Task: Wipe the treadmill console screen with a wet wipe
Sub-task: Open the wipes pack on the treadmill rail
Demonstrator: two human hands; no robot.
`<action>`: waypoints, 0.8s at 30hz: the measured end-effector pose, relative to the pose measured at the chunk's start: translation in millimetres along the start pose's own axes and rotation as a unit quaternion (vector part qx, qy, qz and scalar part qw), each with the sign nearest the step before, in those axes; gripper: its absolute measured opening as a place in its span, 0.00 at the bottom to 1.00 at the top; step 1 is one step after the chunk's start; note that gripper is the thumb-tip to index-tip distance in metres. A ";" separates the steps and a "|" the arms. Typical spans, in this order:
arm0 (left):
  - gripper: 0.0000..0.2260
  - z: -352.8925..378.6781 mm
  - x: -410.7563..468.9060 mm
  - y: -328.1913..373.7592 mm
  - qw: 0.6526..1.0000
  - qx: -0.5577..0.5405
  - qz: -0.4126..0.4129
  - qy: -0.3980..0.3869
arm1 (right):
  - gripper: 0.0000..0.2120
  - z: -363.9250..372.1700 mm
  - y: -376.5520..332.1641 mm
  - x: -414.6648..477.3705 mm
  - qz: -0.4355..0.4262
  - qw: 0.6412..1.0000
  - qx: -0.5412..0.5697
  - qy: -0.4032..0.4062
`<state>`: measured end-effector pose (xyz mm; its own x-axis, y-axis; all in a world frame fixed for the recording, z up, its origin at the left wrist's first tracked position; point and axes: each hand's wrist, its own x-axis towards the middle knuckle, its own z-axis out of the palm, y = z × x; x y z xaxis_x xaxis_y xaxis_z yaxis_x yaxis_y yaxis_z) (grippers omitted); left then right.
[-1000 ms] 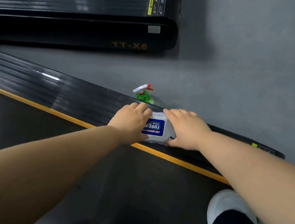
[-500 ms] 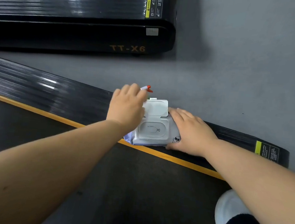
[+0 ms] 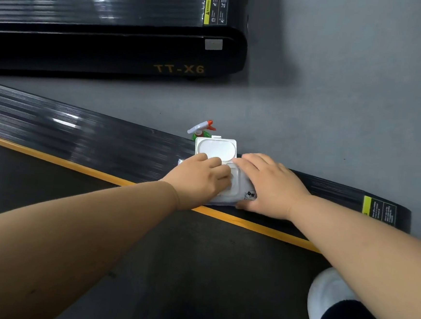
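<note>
Your right hand (image 3: 270, 186) presses flat on the 3 o'clock side of the wet wipe pack (image 3: 242, 192), which lies on the treadmill side rail (image 3: 105, 138) with its lid (image 3: 216, 148) flipped up. Your left hand (image 3: 198, 178) has its fingers curled at the opening; can't tell if it grips a wipe. A spray bottle (image 3: 201, 128) is at the pack's 12 o'clock.

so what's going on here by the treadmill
A person seems to be getting a wet wipe out. The pack of wipes lies on the treadmill's side rail with its lid flipped open. The right hand rests on the pack, steadying it, while the left hand curls its fingers at the opening; no wipe shows yet. A spray bottle stands just behind.
</note>
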<state>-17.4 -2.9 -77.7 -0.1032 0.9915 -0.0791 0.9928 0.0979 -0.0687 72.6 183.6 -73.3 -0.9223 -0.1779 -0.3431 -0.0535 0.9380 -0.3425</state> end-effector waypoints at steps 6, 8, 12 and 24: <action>0.17 -13.9 9.6 -13.9 0.999 -0.027 0.033 -0.008 | 0.43 2.0 -1.2 -2.2 -0.014 0.998 -0.056 0.009; 0.14 -13.3 -4.0 -22.3 0.997 -0.006 0.073 0.001 | 0.39 4.1 -2.2 -3.7 -0.032 0.995 -0.088 0.028; 0.10 -12.5 -39.7 -37.5 0.996 -0.002 0.086 -0.006 | 0.35 6.7 -4.2 -3.9 -0.050 0.990 -0.129 0.038; 0.10 -20.8 8.1 -5.0 0.989 0.022 -0.096 -0.112 | 0.22 8.7 -5.9 8.0 -0.101 0.987 -0.061 0.108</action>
<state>-22.0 6.4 -57.3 -0.3056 0.9106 -0.2783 0.9505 0.2744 -0.1461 68.8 174.0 -81.6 -0.9474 -0.3102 -0.0794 -0.2787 0.9209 -0.2724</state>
